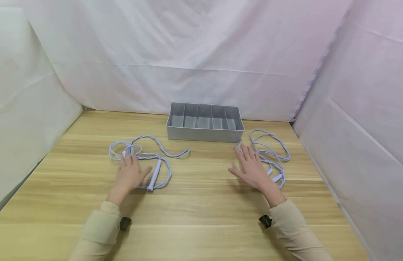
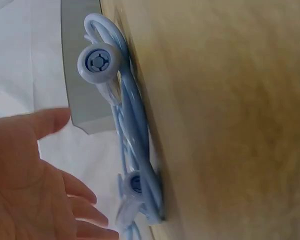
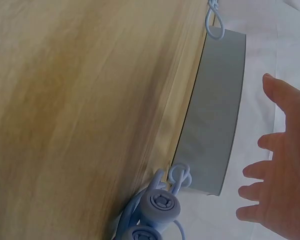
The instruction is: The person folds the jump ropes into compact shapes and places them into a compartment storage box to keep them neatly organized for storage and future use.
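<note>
Two pale blue jump ropes lie loosely looped on the wooden table. Over the left jump rope (image 1: pixel 169 170) hovers my left hand (image 1: pixel 129 174), its fingers extended and thumb spread towards one handle (image 1: pixel 154 175). In the left wrist view that hand (image 2: pixel 30 185) is apart from the rope (image 2: pixel 135 115). My right hand (image 1: pixel 252 170) is held flat beside the right jump rope (image 1: pixel 282 158), covering part of its cord. Two handles (image 1: pixel 277 178) of that rope lie just right of the hand. The right wrist view shows spread fingers (image 3: pixel 255 192) holding nothing.
A grey box (image 1: pixel 205 135) with several compartments stands at the back middle of the table (image 1: pixel 194 217), between the ropes. White cloth (image 1: pixel 201 54) hangs behind the table and along both sides. A small black object (image 1: pixel 125 223) sits by each sleeve.
</note>
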Action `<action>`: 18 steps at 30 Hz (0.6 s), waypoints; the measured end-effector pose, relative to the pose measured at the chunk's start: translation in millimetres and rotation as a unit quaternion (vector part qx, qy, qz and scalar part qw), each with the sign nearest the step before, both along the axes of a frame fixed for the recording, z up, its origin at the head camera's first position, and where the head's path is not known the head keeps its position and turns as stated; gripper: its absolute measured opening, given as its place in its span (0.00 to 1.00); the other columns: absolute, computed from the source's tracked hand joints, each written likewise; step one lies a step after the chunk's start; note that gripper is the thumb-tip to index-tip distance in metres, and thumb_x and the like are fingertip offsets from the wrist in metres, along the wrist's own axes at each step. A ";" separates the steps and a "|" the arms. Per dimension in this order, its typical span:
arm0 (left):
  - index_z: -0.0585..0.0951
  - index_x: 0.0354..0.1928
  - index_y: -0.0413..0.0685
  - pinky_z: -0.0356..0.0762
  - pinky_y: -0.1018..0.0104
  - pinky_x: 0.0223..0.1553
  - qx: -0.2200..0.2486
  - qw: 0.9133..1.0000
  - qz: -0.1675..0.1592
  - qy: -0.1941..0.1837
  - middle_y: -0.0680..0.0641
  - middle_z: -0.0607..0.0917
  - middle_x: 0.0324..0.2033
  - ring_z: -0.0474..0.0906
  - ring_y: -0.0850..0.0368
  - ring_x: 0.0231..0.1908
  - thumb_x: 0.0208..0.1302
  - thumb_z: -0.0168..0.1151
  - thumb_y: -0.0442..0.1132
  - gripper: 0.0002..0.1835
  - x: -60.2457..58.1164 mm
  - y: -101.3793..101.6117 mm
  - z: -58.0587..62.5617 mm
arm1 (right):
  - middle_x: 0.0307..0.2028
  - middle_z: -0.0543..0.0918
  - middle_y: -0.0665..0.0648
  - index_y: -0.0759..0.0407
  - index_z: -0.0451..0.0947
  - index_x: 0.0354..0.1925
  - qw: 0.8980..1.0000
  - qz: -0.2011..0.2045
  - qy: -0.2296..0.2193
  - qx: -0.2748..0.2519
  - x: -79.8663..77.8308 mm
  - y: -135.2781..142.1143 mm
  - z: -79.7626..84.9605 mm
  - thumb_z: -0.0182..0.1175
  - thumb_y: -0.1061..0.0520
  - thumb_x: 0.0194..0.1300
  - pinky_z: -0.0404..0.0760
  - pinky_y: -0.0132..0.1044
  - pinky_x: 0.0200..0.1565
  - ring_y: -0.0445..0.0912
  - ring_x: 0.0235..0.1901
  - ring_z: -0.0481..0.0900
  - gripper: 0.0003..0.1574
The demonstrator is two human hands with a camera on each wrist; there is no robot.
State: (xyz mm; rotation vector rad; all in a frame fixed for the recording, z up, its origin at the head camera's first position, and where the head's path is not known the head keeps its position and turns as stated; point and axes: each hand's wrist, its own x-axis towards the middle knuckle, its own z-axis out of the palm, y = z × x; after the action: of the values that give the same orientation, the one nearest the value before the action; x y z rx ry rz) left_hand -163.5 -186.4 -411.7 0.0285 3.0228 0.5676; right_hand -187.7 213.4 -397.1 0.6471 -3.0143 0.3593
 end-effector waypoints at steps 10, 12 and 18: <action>0.44 0.62 0.19 0.59 0.30 0.50 0.028 0.999 0.043 -0.016 0.16 0.39 0.60 0.42 0.17 0.57 0.66 0.41 0.37 0.33 -12.4 -11.8 1.8 | 0.69 0.38 0.65 0.56 0.39 0.70 1.000 -0.001 -0.005 0.001 -0.6 2.1 -4.2 0.49 0.34 0.62 0.40 0.62 0.63 0.61 0.67 0.34 0.51; 0.46 0.61 0.18 0.60 0.31 0.51 0.028 0.999 0.041 -0.005 0.15 0.41 0.58 0.46 0.18 0.56 0.62 0.42 0.32 0.31 -14.4 -14.0 1.7 | 0.69 0.38 0.65 0.56 0.39 0.70 1.000 -0.001 -0.006 0.000 -1.1 2.9 -5.2 0.49 0.34 0.62 0.40 0.62 0.63 0.61 0.67 0.34 0.52; 0.50 0.60 0.17 0.59 0.35 0.54 0.033 0.999 0.027 0.019 0.12 0.44 0.56 0.51 0.20 0.55 0.47 0.49 0.22 0.36 -18.1 -17.5 -0.4 | 0.69 0.38 0.65 0.55 0.40 0.70 1.000 -0.002 -0.004 -0.002 -0.3 3.5 -7.0 0.49 0.34 0.62 0.42 0.62 0.64 0.61 0.67 0.35 0.51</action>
State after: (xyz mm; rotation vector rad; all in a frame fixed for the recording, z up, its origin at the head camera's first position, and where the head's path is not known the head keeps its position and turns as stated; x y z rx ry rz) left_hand -181.6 -203.9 -412.1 -0.0411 3.0484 0.6805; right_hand -188.0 216.9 -404.0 0.6394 -3.0222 0.3683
